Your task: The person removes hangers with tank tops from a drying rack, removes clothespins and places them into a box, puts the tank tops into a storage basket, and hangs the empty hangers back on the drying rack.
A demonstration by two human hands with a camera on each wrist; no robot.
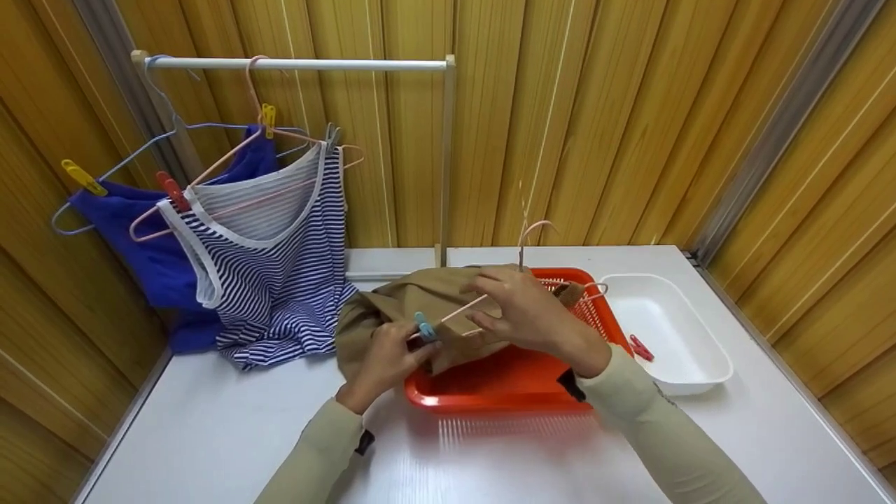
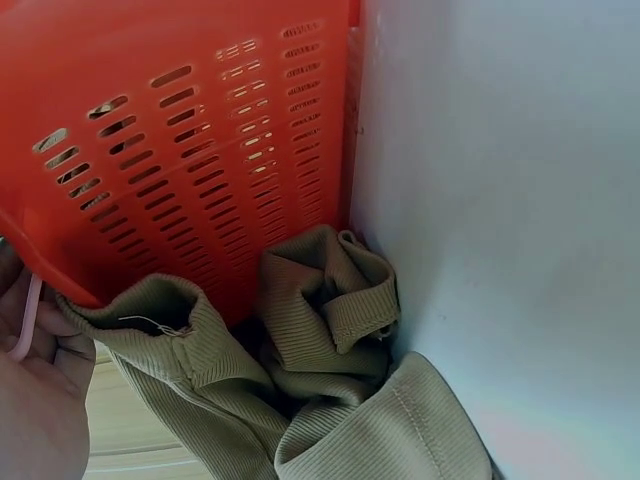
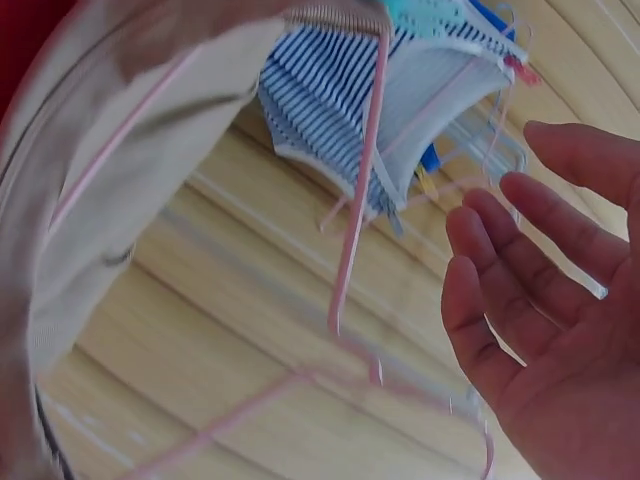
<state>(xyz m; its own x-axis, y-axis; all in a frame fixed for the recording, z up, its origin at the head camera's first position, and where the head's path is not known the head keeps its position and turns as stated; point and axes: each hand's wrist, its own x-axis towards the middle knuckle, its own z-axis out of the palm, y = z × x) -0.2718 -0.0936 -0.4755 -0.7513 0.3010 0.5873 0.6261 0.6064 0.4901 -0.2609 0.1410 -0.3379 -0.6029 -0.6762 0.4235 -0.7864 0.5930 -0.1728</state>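
Note:
My left hand (image 1: 385, 357) grips the near left end of a pink hanger (image 1: 464, 309), with its thumb and fingers around the wire and cloth edge. A light blue clothespin (image 1: 424, 327) sits on that end, just above the thumb. Brown ribbed cloth of a garment (image 1: 413, 294) hangs from the hanger and bunches over the red basket (image 1: 490, 404). In the left wrist view its folds (image 2: 420, 420) lie against the basket wall. My right hand (image 1: 528, 308) is over the hanger's middle; in the right wrist view its fingers (image 3: 535, 265) are spread, apart from the wire, holding nothing.
At the left stands a rack with a white bar (image 1: 350, 64). A striped tank top (image 1: 280, 273) and a blue garment (image 1: 119, 224) hang there on hangers with clothespins. Right of the basket, a white tray (image 1: 689, 315) holds a red clothespin (image 1: 641, 348). Wood-look walls enclose the table.

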